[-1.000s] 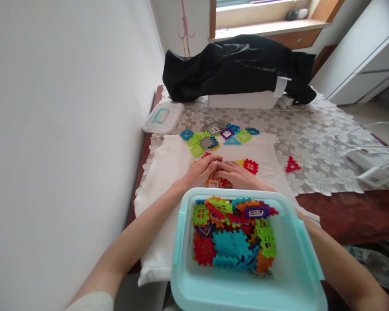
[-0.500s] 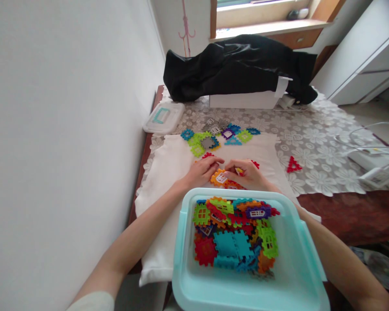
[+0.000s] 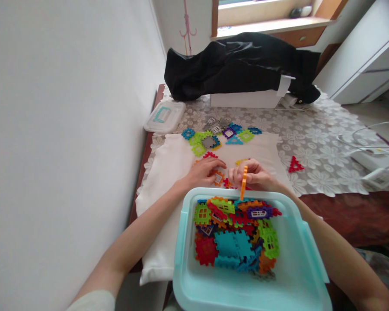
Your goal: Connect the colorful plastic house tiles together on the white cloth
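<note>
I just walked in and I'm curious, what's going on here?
A person's right hand holds an orange piece upright near the far rim of a turquoise bin of colourful pieces. The left hand is low over the white cloth, beside an orange-and-white piece. A red triangle lies off to the right on the patterned tablecloth.

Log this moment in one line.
right hand: holds orange piece, edge-on | left hand: over white cloth | turquoise tub: mixed pieces inside

Head view, single: worn above the near side of the table (image 3: 350, 211), facing forward and down. Nearest, turquoise tub (image 3: 298, 276); left hand (image 3: 205, 172) and right hand (image 3: 256, 175) just beyond; windowsill (image 3: 269, 28) far; white wall (image 3: 71, 121) left.
</note>
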Motion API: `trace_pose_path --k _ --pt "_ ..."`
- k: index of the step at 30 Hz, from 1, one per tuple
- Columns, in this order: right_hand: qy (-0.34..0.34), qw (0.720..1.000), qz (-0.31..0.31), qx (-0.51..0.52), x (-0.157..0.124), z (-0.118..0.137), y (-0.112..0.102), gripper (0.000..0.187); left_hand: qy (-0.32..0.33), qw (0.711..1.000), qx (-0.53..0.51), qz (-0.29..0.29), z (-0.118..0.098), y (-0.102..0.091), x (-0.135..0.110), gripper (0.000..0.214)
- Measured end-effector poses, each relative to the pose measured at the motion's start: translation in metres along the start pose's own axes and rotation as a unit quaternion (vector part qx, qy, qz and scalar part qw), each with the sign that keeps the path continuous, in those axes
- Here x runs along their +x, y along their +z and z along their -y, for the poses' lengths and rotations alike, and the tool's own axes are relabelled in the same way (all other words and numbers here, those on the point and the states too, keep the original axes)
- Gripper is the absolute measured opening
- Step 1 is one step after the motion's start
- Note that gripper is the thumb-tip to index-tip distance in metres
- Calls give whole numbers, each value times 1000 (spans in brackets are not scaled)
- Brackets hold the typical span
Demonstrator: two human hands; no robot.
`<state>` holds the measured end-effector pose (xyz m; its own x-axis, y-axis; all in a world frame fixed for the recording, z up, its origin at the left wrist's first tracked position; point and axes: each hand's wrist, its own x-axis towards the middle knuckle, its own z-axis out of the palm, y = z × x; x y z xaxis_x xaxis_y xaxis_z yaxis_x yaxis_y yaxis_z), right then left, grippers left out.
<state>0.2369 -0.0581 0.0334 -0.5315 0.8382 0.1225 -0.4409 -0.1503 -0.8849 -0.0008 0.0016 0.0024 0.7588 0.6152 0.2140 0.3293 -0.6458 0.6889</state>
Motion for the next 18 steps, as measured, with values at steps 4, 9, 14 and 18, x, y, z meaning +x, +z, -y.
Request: trace_pose_path --k 4,9,14,18 --pt "-10 993 110 -33 2 4 2 28 6 1000 6 -4 -1 1 1 54" --pt "-5 991 123 -53 1 10 6 32 8 1000 10 -14 1 3 2 42" --pt "-21 990 11 -136 1 10 10 36 12 1000 4 -19 1 5 2 31" --pt "-19 908 -16 -417 7 -7 7 26 0 1000 17 -15 2 5 3 29"
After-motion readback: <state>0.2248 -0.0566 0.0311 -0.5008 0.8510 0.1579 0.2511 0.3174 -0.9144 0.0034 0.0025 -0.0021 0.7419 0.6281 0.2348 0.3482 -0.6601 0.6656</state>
